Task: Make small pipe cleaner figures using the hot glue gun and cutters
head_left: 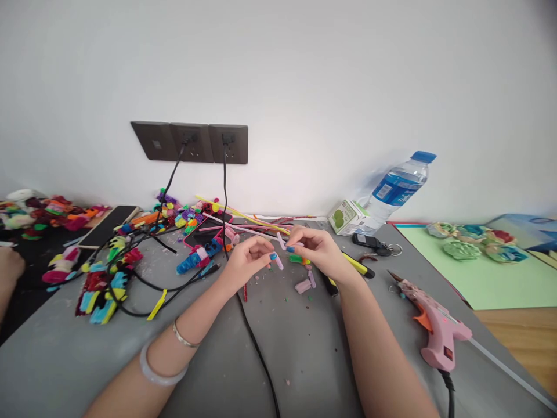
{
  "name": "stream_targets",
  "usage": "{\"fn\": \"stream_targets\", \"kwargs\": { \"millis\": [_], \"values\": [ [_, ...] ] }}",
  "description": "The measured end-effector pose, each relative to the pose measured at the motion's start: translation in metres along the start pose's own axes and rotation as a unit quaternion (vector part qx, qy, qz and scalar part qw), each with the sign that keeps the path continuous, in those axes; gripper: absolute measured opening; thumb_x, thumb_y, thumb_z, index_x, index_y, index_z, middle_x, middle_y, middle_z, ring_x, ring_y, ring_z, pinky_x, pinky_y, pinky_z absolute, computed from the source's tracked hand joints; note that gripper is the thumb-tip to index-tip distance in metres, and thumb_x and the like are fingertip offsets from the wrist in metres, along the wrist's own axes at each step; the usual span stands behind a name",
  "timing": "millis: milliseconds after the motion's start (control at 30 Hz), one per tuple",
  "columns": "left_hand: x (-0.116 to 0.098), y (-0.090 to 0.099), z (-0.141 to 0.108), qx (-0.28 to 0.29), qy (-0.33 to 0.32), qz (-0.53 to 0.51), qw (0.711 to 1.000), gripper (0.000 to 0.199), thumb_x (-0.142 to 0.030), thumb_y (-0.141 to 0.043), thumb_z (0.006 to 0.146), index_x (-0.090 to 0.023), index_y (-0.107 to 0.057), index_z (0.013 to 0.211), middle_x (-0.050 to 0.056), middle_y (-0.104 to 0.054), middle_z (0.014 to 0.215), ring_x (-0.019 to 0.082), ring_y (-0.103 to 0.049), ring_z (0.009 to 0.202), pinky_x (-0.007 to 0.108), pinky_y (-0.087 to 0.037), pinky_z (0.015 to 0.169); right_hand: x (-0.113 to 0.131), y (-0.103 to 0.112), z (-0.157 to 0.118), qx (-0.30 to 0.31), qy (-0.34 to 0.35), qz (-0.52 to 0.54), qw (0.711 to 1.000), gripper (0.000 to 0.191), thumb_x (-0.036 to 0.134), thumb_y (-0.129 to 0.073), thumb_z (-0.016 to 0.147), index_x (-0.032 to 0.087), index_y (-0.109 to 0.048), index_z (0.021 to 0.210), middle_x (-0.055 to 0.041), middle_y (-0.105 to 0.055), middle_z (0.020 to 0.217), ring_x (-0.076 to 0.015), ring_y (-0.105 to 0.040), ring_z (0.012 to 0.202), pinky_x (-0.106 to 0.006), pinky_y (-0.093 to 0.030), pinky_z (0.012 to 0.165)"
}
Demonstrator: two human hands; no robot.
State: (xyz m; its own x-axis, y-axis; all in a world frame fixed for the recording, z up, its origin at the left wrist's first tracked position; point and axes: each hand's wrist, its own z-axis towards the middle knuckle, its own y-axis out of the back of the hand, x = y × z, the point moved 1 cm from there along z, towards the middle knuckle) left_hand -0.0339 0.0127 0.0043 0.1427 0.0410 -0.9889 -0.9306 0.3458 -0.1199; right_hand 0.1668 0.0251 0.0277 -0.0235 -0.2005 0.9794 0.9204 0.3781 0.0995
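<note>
Over the middle of the grey table, my left hand (248, 261) pinches a short piece of light purple pipe cleaner (279, 264) between thumb and fingertips. My right hand (319, 249) is close beside it, also closed in a pinch on a light purple pipe cleaner piece (281, 240). Whether the two pieces are joined I cannot tell. Below my right hand lie cut pink-purple pieces (303, 285) and a small green and yellow bit (299, 259). Long pink and yellow pipe cleaners (248, 223) lie behind my hands.
A pink glue gun (439, 331) lies at right, its black cable (250, 325) crossing mid-table being a separate cord. Also here: a tilted water bottle (398, 188), keys (376, 244), yellow-black pliers handles (359, 266), colourful fuzzy figures (102, 284), a phone (108, 226) and another person's hand (11, 270).
</note>
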Motion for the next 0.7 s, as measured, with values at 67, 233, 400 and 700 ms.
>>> {"fn": "stream_targets", "kwargs": {
  "millis": [67,233,400,700],
  "values": [
    [-0.001,-0.001,0.000,0.007,-0.010,0.034,0.999,0.033,-0.046,-0.076,0.078,-0.015,-0.067,0.087,0.002,-0.063,0.076,0.012,-0.054,0.063,0.023,-0.044,0.057,0.000,-0.002,0.002,0.009,0.027,-0.008,1.000,0.020,0.038,-0.075,0.080,0.018,-0.071,0.079,-0.0020,-0.057,0.078,-0.0126,-0.048,0.064,-0.025,-0.039,0.051],
    [-0.002,-0.002,0.000,-0.017,-0.027,0.032,0.999,0.033,-0.047,-0.075,0.078,-0.015,-0.067,0.082,0.000,-0.057,0.072,0.011,-0.048,0.063,0.022,-0.039,0.057,0.000,-0.011,0.004,0.020,0.044,-0.035,0.998,0.020,0.037,-0.074,0.081,0.018,-0.069,0.076,-0.0016,-0.057,0.076,-0.0145,-0.051,0.070,-0.028,-0.042,0.063],
    [0.003,-0.002,-0.001,-0.026,0.009,0.020,0.999,0.038,-0.050,-0.078,0.074,-0.015,-0.066,0.082,-0.002,-0.051,0.066,0.010,-0.044,0.059,0.021,-0.034,0.052,0.001,-0.016,0.004,0.020,0.044,-0.046,0.998,0.021,0.038,-0.072,0.082,0.018,-0.068,0.077,-0.0016,-0.057,0.076,-0.0146,-0.050,0.070,-0.029,-0.041,0.064],
    [0.004,-0.003,-0.002,-0.037,0.059,-0.060,0.996,0.042,-0.052,-0.081,0.069,-0.016,-0.062,0.078,-0.003,-0.049,0.067,0.007,-0.041,0.057,0.020,-0.034,0.049,0.000,-0.009,0.003,-0.006,0.026,-0.023,0.999,0.021,0.038,-0.073,0.082,0.019,-0.068,0.087,-0.0035,-0.065,0.082,-0.0145,-0.057,0.071,-0.026,-0.047,0.061]
  ]
}}
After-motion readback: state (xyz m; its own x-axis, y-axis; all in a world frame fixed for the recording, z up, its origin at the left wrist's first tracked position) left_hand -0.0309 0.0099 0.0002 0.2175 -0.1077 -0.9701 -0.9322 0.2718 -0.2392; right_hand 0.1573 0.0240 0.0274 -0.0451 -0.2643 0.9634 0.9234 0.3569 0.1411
